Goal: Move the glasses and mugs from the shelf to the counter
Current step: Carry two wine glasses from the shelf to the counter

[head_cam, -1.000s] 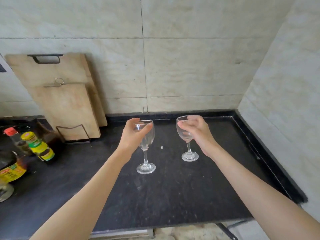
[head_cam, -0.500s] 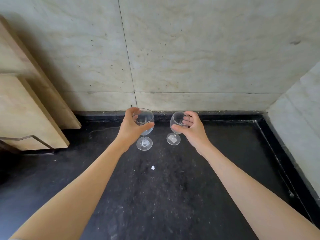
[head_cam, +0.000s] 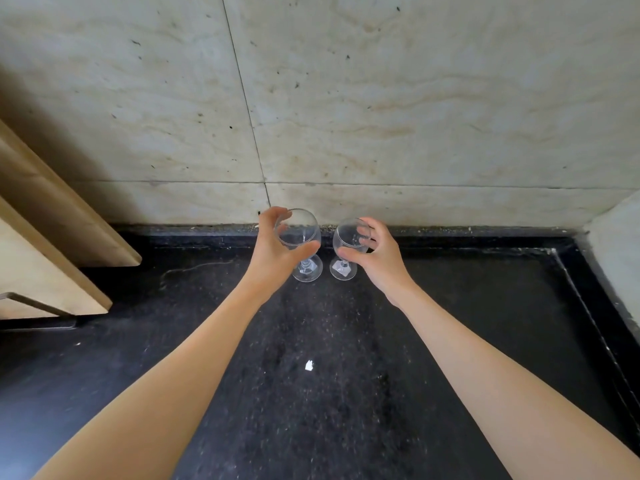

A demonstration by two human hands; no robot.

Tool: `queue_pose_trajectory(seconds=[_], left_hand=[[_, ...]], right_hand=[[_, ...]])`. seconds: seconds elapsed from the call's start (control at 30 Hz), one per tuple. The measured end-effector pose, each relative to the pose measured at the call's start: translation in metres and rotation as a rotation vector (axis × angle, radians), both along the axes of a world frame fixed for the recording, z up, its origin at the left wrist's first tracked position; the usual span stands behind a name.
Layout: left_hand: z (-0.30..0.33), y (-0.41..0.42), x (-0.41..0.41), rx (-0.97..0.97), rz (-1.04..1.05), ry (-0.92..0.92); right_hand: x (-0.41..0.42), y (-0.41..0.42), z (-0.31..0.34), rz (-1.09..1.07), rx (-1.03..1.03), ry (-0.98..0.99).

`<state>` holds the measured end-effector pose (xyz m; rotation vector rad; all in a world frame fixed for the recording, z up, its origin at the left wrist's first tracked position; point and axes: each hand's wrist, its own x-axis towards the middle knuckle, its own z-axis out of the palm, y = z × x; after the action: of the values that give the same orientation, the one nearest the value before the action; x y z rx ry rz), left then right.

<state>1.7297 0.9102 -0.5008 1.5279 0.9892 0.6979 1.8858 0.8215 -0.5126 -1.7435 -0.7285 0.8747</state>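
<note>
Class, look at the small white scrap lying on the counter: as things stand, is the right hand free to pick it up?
Probably not yet. The right hand is wrapped around a wine glass near the wall. The white scrap lies uncovered on the counter, between the forearms.

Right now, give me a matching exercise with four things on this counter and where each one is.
Things:
1. left glass
2. right glass
3. cutting boards
4. white speck

Places:
A. leaning on the wall, far left
B. in the right hand
C. on the counter between the forearms
D. in the left hand

Pairs: 1-D, 2-B, 3-A, 4-C
</note>
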Motion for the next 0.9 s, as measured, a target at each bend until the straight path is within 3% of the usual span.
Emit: queue_pose_trajectory(seconds=[0.37, 0.57, 0.7, 0.9], left_hand=[[0.01, -0.003, 0.016, -0.008, -0.076, 0.108], [0.031, -0.007, 0.002, -0.022, -0.094, 0.222], [0.069, -0.006, -0.03, 0.092, -0.153, 0.336], [0.166, 0.005, -0.096, 0.692, -0.168, 0.738]], right_hand=[[0.001, 0.007, -0.005, 0.054, -0.076, -0.066], [0.001, -0.012, 0.026, 0.101, -0.184, -0.193], [-0.006, -0.029, 0.074, 0.211, -0.21, -0.459], [-0.057, -0.029, 0.187, 0.267, -0.163, -1.08]])
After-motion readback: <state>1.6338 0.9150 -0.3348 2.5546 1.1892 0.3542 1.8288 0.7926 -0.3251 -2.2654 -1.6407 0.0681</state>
